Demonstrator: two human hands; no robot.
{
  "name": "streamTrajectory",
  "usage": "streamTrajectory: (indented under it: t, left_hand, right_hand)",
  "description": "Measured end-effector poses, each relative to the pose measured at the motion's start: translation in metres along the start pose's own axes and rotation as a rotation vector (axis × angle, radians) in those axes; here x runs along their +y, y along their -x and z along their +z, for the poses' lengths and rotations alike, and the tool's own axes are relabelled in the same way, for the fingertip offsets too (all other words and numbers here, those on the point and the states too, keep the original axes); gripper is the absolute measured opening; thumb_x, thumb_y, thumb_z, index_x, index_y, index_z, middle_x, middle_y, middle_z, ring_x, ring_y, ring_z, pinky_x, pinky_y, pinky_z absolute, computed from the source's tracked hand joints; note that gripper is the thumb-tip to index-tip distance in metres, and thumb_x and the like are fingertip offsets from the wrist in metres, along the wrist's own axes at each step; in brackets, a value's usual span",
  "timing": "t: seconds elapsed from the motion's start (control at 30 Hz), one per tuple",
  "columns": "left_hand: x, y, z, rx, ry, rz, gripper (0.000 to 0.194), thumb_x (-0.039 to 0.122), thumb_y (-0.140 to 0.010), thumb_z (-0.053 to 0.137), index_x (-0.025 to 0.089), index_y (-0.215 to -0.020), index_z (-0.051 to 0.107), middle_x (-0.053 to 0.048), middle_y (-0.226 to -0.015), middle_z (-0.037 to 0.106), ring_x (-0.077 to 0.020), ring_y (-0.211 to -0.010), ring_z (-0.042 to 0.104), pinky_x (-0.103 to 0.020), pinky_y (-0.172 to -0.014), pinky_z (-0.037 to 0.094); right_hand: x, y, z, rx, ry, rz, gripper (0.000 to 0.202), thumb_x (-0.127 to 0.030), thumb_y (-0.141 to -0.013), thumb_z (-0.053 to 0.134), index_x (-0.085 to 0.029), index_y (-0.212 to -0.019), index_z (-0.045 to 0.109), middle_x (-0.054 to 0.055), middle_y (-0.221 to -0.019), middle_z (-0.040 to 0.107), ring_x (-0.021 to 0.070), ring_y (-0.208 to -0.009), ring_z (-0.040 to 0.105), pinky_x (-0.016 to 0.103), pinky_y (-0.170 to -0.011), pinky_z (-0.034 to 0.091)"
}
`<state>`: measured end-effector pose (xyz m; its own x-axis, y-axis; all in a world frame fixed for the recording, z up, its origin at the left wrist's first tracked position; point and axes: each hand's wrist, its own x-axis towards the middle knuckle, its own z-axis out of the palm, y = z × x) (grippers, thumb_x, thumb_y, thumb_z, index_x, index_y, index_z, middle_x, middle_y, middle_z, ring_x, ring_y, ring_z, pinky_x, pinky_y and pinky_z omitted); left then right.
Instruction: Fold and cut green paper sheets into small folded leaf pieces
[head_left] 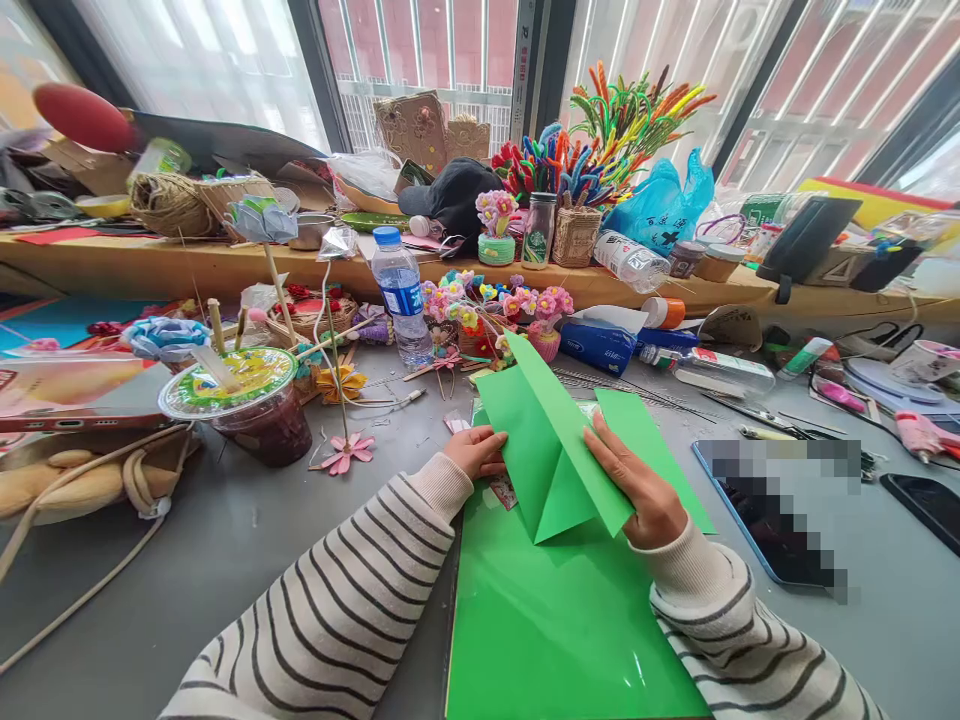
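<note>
A creased sheet of green paper [559,440] stands partly folded between my hands, its flaps tilted up. My left hand [477,452] pinches its left edge, thumb and fingers closed on it. At the right, my right hand [636,480] grips the raised flap, fingers along its outer side and the thumb hidden. Beneath it lies a flat glossy green sheet [555,640] on the grey table. Another piece of green paper [660,450] lies behind my right hand. A small patterned packet [504,492] peeks out under the folded paper.
A lidded drink cup [262,425] and a pink paper flower [349,453] stand and lie to the left. Behind are a water bottle [403,300] and a blue tissue pack [600,345]. A phone [780,520] and a pink glue gun [922,432] lie right.
</note>
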<state>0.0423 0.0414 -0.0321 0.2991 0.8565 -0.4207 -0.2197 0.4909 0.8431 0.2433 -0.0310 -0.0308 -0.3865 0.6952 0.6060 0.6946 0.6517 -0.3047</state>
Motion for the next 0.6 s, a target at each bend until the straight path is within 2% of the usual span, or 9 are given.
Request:
streamTrajectory:
  t: [0.13,0.23,0.47,0.6]
  left_hand:
    - [0.001,0.002,0.002,-0.043,0.013,-0.013,0.009,0.008,-0.073,0.047,0.011,-0.075,0.056,-0.002,-0.061,0.061,-0.0103,-0.055,0.059,-0.020,-0.052,0.048]
    - [0.002,0.003,0.003,-0.046,0.021,-0.017,0.011,0.009,-0.075,0.044,0.010,-0.076,0.055,-0.003,-0.062,0.062,-0.0105,-0.054,0.059,-0.020,-0.051,0.048]
    - [0.004,0.002,0.004,-0.042,0.047,-0.055,0.016,0.018,-0.078,0.040,0.010,-0.075,0.054,-0.005,-0.064,0.063,-0.0126,-0.055,0.060,-0.022,-0.050,0.048]
    - [0.000,0.001,0.003,-0.069,-0.010,-0.023,0.013,0.022,-0.071,0.052,0.010,-0.074,0.055,-0.005,-0.065,0.063,-0.0115,-0.056,0.060,-0.019,-0.053,0.048]
  right_hand:
    - [-0.004,-0.001,0.010,-0.133,0.101,-0.070,0.053,-0.004,-0.077,0.025,-0.020,-0.126,0.016,0.004,-0.134,0.002,0.0257,-0.119,0.012,0.043,-0.094,0.024]
    - [-0.007,-0.001,0.017,-0.209,0.166,-0.110,0.052,-0.002,-0.076,0.025,-0.020,-0.125,0.020,0.005,-0.134,0.003,0.0277,-0.119,0.006,0.046,-0.093,0.024]
    - [-0.007,0.003,0.026,-0.284,0.250,-0.119,0.055,0.000,-0.072,0.029,-0.022,-0.122,0.028,0.006,-0.134,0.004,0.0297,-0.118,0.004,0.047,-0.090,0.028]
    - [-0.008,0.003,0.026,-0.321,0.232,-0.136,0.058,0.000,-0.071,0.031,-0.023,-0.123,0.025,0.006,-0.134,0.000,0.0301,-0.118,0.003,0.047,-0.089,0.028]
